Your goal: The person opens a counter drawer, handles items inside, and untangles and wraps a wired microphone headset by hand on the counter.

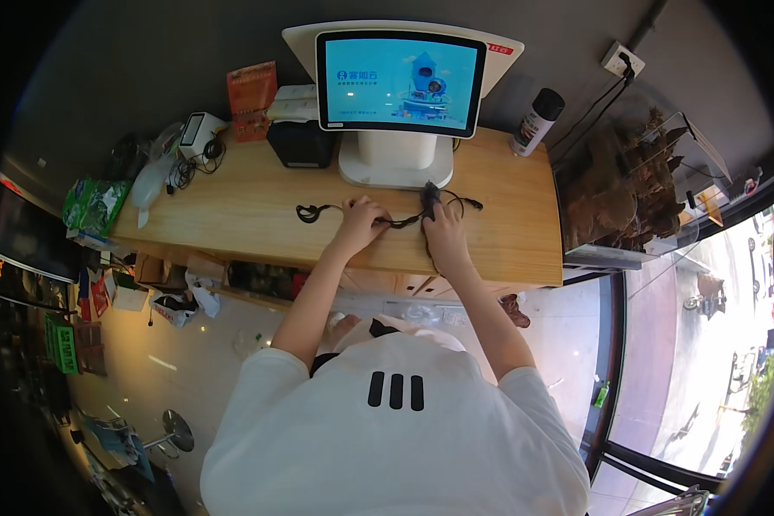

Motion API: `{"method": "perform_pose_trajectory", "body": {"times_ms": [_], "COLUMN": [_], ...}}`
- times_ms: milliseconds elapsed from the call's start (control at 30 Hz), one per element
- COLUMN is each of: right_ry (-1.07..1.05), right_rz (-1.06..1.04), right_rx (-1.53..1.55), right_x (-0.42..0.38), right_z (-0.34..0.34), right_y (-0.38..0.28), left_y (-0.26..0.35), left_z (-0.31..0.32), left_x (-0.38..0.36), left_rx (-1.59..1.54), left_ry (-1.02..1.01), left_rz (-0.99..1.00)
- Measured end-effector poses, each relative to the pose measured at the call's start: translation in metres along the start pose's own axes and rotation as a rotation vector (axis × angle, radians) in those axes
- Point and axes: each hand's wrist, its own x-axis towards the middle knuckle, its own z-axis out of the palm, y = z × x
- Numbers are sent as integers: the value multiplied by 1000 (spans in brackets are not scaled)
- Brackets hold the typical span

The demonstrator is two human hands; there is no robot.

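Observation:
A thin black cable [402, 223] runs between my two hands just above or on the wooden desk [258, 211]. My left hand [363, 225] is closed on it, and a loop of the cable sticks out to the left of the fingers. Gripped in my right hand [445, 234] is a dark bundled part of the cable, whose upper end shows above the fingers; its exact shape is hard to make out. A cable end with a small connector [476, 205] lies to the right of that hand. Behind both hands stands a white point-of-sale terminal [396, 159] with a lit blue screen.
Left on the desk are a black box [301, 144], a red card [252, 99], a white device [199, 136] with coiled cable and a green packet [95, 206]. A spray can [537, 122] stands at the right back corner. A wall socket [623, 60] holds a plug.

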Motion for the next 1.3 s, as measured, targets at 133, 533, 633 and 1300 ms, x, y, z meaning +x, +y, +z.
{"method": "perform_pose_trajectory", "body": {"times_ms": [133, 533, 633, 1300], "right_ry": [192, 289, 384, 155], "right_rz": [-44, 345, 389, 257], "right_rx": [213, 674, 628, 578], "right_x": [0, 0, -19, -74], "right_z": [-8, -55, -80, -32], "right_y": [12, 53, 78, 54], "left_y": [-3, 6, 45, 89], "left_z": [3, 6, 17, 79], "left_x": [0, -6, -1, 48], "left_rx": [-36, 289, 147, -85], "left_ry": [41, 312, 355, -54], "left_rz": [-17, -59, -5, -247]}}
